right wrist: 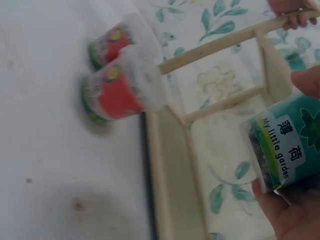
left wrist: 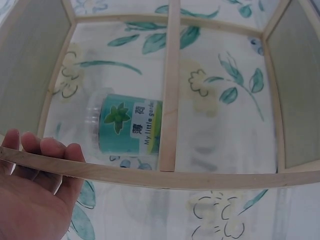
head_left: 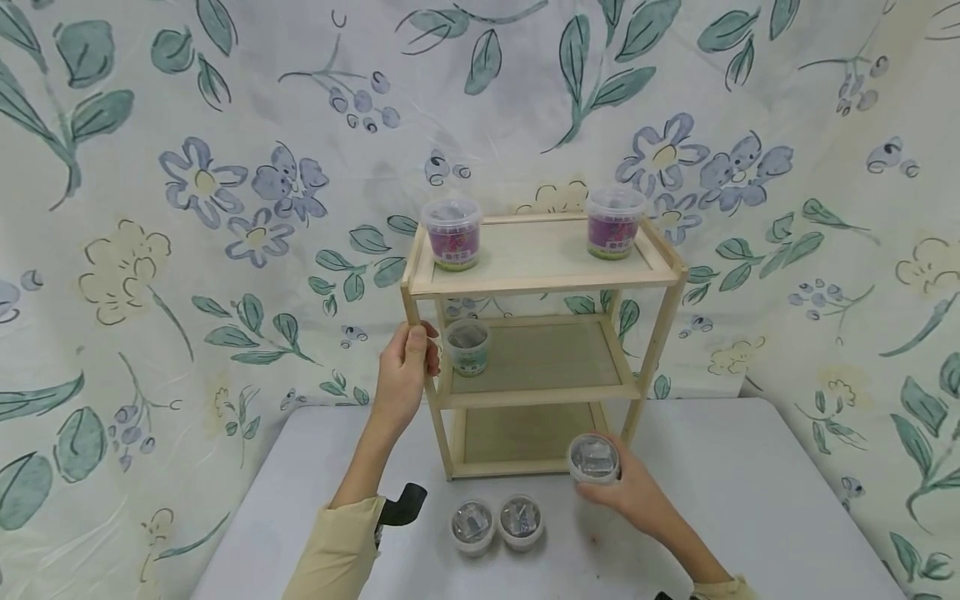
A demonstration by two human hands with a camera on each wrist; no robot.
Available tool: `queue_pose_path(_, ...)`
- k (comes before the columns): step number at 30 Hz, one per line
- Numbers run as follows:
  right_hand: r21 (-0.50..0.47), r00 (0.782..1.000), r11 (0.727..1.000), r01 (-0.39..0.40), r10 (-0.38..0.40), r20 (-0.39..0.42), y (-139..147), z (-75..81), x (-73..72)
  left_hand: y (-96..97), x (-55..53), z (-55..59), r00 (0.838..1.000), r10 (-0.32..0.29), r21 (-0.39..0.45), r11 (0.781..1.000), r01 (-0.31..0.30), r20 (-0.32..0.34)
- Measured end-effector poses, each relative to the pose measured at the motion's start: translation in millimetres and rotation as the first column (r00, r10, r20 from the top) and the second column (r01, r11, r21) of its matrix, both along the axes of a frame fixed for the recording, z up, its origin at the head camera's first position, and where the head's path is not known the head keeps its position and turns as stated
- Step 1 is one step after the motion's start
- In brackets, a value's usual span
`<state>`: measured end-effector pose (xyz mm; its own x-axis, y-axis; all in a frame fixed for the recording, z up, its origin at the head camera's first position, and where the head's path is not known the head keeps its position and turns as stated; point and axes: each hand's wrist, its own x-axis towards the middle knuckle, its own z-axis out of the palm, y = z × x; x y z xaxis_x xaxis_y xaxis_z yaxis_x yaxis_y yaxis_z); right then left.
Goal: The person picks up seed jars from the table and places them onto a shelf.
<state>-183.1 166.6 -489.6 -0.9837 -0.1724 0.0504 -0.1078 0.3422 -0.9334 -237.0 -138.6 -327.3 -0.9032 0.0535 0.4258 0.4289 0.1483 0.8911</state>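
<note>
My left hand (head_left: 401, 375) grips the left front post of a three-tier wooden shelf rack (head_left: 540, 396), just below the top tier. In the left wrist view its fingers (left wrist: 52, 147) wrap round that post. A clear-lidded plastic cup with a green mint label (right wrist: 287, 145) is held in my right hand (head_left: 641, 492), in front of the rack's lower right side. On the left of the middle tier stands another green-labelled cup (head_left: 468, 350), close by my left fingers.
Two purple-labelled cups stand on the top tier, one left (head_left: 454, 242) and one right (head_left: 613, 229). On the white table (head_left: 735, 467), before the rack, two red-labelled cups (right wrist: 120, 90) sit side by side. Patterned cloth (head_left: 225, 350) hangs behind.
</note>
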Motion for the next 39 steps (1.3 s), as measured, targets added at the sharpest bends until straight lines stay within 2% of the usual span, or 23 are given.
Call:
queue_pose_path(8, -0.037, 0.994, 0.993, -0.109, 0.108, -0.026, 10, 42.2, -12.8, -1.2, 0.0, 0.0, 1.0, -0.005, 0.001, 1.0, 0.005, 0.012)
queue_pose_path(11, -0.016, 0.989, 0.991, -0.13, 0.128, -0.072, 10, 55.7, -16.6, -1.6, -0.1, -0.3, 1.0, 0.002, -0.004, 1.0, -0.002, 0.01)
queue_pose_path(16, -0.027, 0.986, 0.992, -0.121, 0.117, -0.119, 10, 79.6, -25.8, -1.5, 1.1, 0.0, 1.0, 0.007, 0.0, 1.0, -0.007, 0.008)
queue_pose_path(22, 0.019, 0.99, 0.998, -0.054, 0.056, -0.132, 4, 103.5, -43.1, -2.0, -2.0, -3.4, 1.0, 0.008, 0.005, 1.0, -0.008, -0.001)
queue_pose_path(25, 0.059, 0.991, 0.998, -0.016, 0.023, -0.133, 1, 109.8, -53.4, -4.3, -10.3, -13.4, 1.0, 0.01, 0.02, 1.0, -0.01, 0.0)
queue_pose_path(29, 0.065, 0.993, 0.998, 0.019, -0.011, -0.114, -3, 112.9, -68.3, -7.0, -21.0, -26.1, 1.0, 0.014, 0.028, 1.0, -0.013, -0.014)
queue_pose_path(34, 0.021, 0.998, 0.999, 0.042, -0.041, -0.048, -9, 110.9, -84.4, -7.9, -22.7, -28.9, 0.998, 0.026, 0.016, 1.0, -0.026, -0.052)
queue_pose_path(39, 0.014, 0.989, 0.99, 0.139, -0.138, -0.045, -9, 105.3, -97.9, -8.6, -19.2, -25.9, 0.999, 0.024, 0.013, 1.0, -0.023, -0.047)
